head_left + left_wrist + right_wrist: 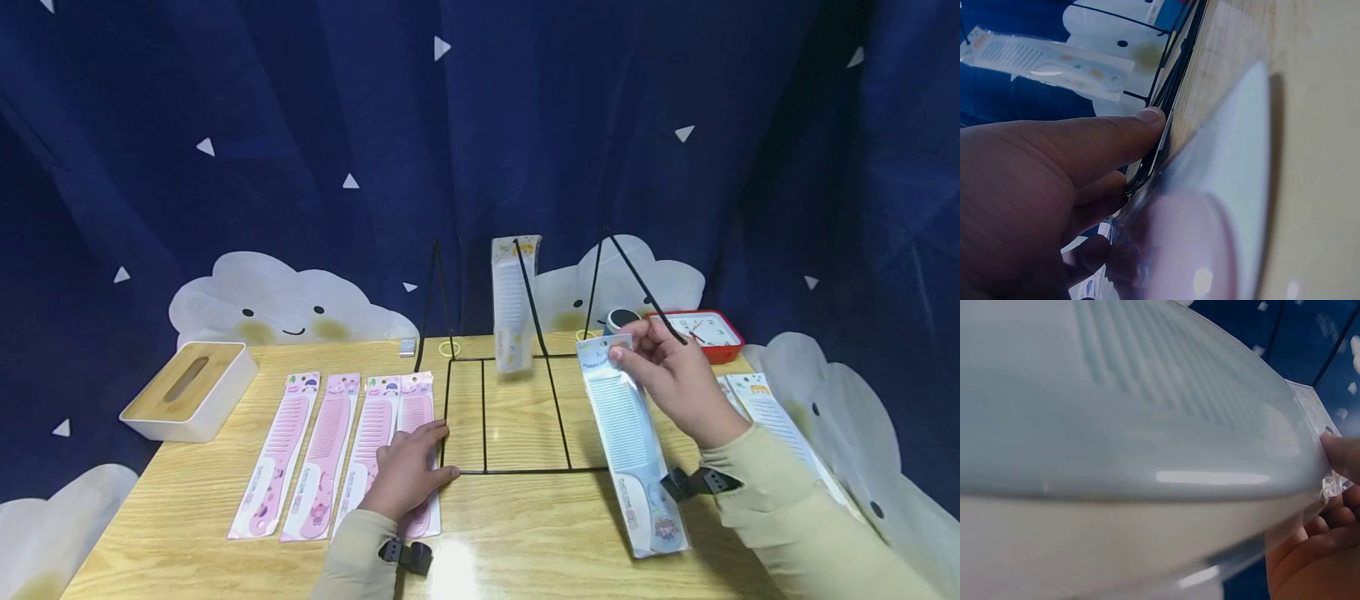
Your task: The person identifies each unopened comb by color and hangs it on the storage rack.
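My right hand (682,379) pinches the top of a packaged light-blue comb (626,442), which hangs tilted over the table's right part; the right wrist view shows thumb and fingers at the package's top end. The right prong of a black wire display rack (513,472) reaches to just over this hand. My left hand (408,467) rests at the rack's front left corner, its fingertips touching the wire (1175,94) in the left wrist view. Beneath that hand lies a packaged pink comb (416,408), partly hidden. One packaged white comb (512,304) hangs from the rack's middle prong.
Several packaged pink combs (277,450) lie to the left on the wooden table (517,542). A tissue box (187,392) stands at far left. More packaged combs (780,425) lie at right, partly behind my arm. A red-framed clock (701,329) sits at the back right.
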`<state>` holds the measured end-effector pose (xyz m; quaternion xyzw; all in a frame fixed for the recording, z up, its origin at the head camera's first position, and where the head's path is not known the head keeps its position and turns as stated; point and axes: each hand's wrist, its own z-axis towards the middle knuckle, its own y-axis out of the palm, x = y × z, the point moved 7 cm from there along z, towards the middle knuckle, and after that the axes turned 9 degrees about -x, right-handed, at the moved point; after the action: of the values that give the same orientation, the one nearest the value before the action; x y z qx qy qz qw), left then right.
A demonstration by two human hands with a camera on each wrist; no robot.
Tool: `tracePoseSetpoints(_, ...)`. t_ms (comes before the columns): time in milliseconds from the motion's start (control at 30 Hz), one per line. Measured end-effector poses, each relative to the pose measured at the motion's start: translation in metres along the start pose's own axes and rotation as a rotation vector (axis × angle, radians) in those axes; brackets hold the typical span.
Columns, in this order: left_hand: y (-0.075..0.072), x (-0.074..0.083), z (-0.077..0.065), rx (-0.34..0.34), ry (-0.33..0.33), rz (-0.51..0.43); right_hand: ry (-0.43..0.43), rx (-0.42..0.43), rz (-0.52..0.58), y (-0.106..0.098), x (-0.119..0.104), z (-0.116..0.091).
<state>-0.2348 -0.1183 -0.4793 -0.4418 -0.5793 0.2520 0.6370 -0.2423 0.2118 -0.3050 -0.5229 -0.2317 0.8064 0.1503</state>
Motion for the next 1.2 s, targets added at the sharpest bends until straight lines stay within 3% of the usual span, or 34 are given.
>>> tracePoseSetpoints(167, -0.001, 0.001, -0.001, -0.001, 0.005, 0.001, -0.001, -0.022, 0.102, 0.015, -0.031, -0.008)
tracePoseSetpoints(333, -0.001, 0.002, -0.001, 0.005, 0.011, -0.005, -0.098, -0.037, 0.162, 0.027, -0.061, -0.012)
tracePoseSetpoints(533, 0.000, -0.001, 0.000, 0.011, 0.002, 0.003, -0.145, -0.037, 0.228, 0.038, -0.079, -0.010)
tracePoseSetpoints(900, 0.000, 0.001, 0.001, 0.004, 0.008, -0.004, -0.127, 0.009, 0.284, 0.052, -0.073, 0.004)
tracePoseSetpoints(1200, -0.001, 0.001, -0.001, 0.006, 0.000, -0.015, -0.065, 0.035, 0.322, 0.058, -0.057, 0.031)
